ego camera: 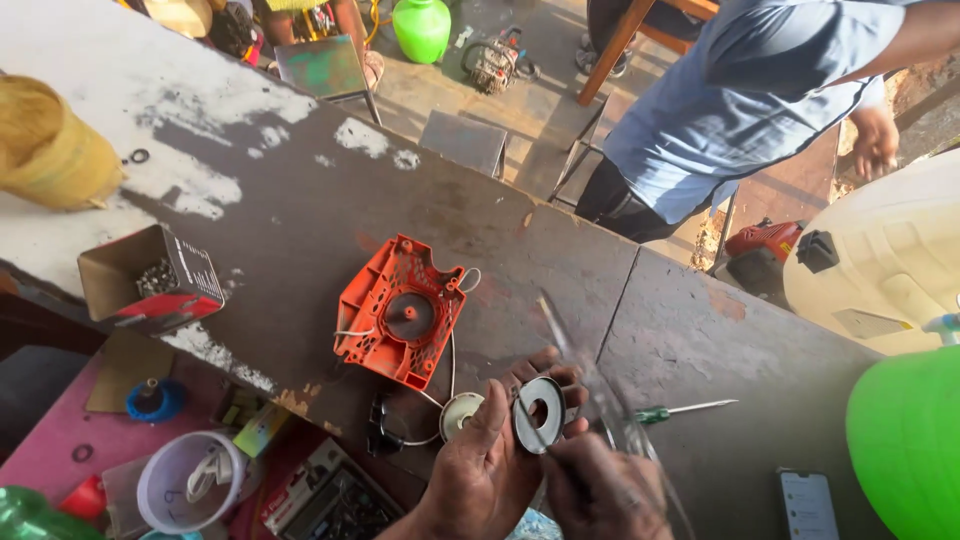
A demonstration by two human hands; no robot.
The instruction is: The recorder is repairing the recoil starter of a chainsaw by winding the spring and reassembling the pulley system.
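Note:
My left hand [488, 460] grips a round grey metal disc [540, 412] with a central hole, held over the dark workbench [300, 210]. My right hand [600, 492] holds a thin metal strip [560, 335] whose lower end lies across the disc. An orange plastic cover [397, 310] with a round hub lies on the bench just left of my hands. Beside it rests a small pale pulley [460, 412] with a cord and a black handle [385, 425].
A green-handled screwdriver [680, 410] lies right of my hands, a phone [808, 505] near the front edge. An open carton of small parts [150, 280] and a yellow container [45, 150] sit left. A person in a blue shirt [740, 100] stands beyond the bench. Green jug [905, 440] at right.

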